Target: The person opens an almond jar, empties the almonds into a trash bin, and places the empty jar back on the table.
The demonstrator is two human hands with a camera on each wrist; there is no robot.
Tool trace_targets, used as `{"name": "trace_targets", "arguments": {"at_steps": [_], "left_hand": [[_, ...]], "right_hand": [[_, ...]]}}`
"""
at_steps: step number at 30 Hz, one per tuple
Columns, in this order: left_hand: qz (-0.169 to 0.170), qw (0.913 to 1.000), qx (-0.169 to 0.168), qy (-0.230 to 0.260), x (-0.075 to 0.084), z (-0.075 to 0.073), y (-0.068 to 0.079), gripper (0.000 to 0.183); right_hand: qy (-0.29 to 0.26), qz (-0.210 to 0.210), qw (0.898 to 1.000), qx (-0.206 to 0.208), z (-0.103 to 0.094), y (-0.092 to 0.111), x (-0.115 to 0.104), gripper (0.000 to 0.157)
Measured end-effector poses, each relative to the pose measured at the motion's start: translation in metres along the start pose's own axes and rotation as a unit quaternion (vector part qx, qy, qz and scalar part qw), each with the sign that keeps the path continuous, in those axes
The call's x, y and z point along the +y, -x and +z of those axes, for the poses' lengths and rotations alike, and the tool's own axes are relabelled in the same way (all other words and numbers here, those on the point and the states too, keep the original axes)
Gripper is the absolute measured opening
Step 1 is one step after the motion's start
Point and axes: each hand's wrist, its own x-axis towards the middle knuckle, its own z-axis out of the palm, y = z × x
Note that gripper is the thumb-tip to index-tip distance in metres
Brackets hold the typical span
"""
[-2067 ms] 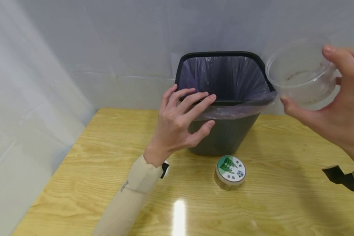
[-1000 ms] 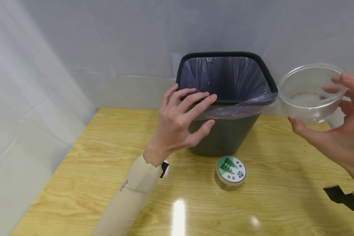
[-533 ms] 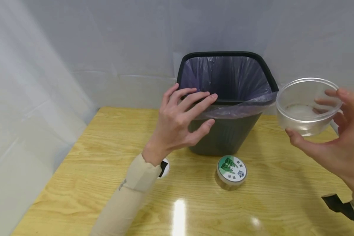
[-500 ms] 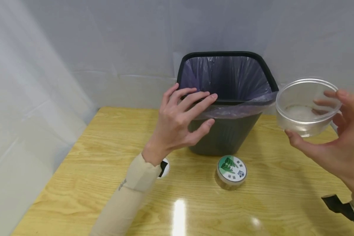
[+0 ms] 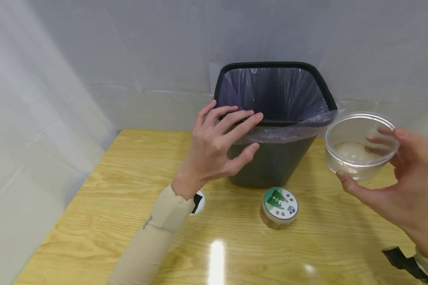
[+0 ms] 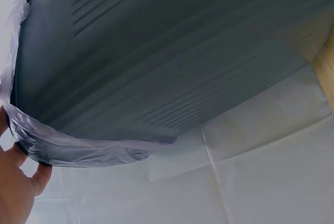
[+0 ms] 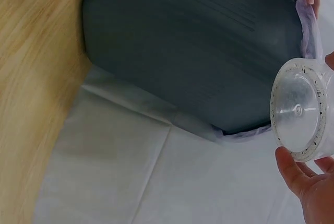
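Our left hand (image 5: 219, 144) is spread, its fingers lightly bent over the near rim of the dark bin (image 5: 271, 162) and the thumb held apart from them. Our right hand (image 5: 408, 178) pinches a clear tub (image 5: 356, 152) between thumb and fingers — thumb low on the near side, fingers at the far side by the rim. We have the tub raised above the worktop (image 5: 328, 253), just to the right of the bin, its mouth tipped up toward us; dark specks ring its base. A lidded round container (image 5: 281, 203) with a green-and-white top stands in front of the bin — near, but untouched by either hand.
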Motion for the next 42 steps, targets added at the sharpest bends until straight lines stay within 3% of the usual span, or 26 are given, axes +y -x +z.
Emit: {"name": "trace_targets", "arguments": {"at_steps": [15, 21, 28, 42], "left_hand": [[0.0, 1.0, 0.0, 0.002, 0.0, 0.0, 0.0, 0.046], [0.002, 1.0, 0.002, 0.004, 0.001, 0.0, 0.0, 0.045], [0.0, 1.0, 0.002, 0.004, 0.0, 0.0, 0.0, 0.045], [-0.003, 1.0, 0.002, 0.007, 0.0, 0.001, 0.0, 0.045]], "right_hand": [[-0.027, -0.03, 0.999, 0.003, 0.01, 0.013, -0.001, 0.079], [-0.007, -0.04, 0.999, -0.015, 0.01, 0.017, 0.0, 0.08], [-0.05, -0.039, 0.998, -0.023, 0.014, 0.02, -0.001, 0.077], [-0.07, -0.043, 0.995, -0.055, 0.021, 0.03, 0.001, 0.075]]}}
